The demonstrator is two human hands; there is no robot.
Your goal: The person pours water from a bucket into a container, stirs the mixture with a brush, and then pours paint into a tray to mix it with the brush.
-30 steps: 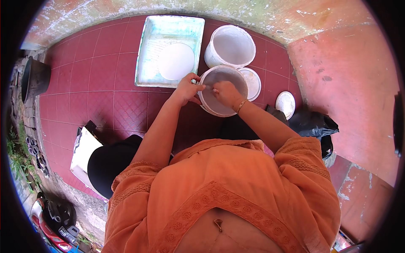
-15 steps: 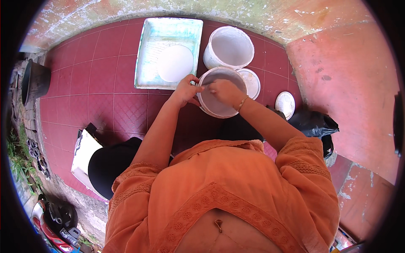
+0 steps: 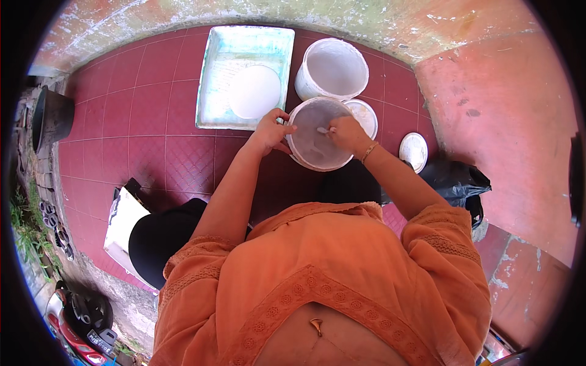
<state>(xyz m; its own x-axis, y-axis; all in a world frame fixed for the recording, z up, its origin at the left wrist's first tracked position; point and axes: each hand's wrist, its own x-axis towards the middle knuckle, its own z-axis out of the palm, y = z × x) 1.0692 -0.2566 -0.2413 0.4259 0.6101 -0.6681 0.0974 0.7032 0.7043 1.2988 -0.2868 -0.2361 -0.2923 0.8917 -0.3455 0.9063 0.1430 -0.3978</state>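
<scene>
A round white bucket point(image 3: 312, 111) stands in front of me, its inside coated with pale, whitish material. My left hand point(image 3: 269, 129) is closed on its left rim, thumb over the edge and fingers against the outer wall. Over the right part of the opening, my right hand point(image 3: 348, 133) is closed on a small white tool point(image 3: 322, 130). Only a short whitish end shows past the fingers, so its exact kind is unclear. A pale curved streak runs across the bottom of the bucket below it.
Beyond stand a white tray point(image 3: 205, 91) with a white puddle point(image 3: 255, 91) and a second white bucket point(image 3: 336, 44). Lids point(image 3: 364, 116) point(image 3: 414, 152) lie to the right, near a black plastic bag point(image 3: 455, 179). A dark bucket point(image 3: 56, 116) is at far left. Walls bound the red tiles.
My right hand has moved right, from the bucket's middle toward its right rim, uncovering the white tool's end and the streak inside. My left hand keeps its hold.
</scene>
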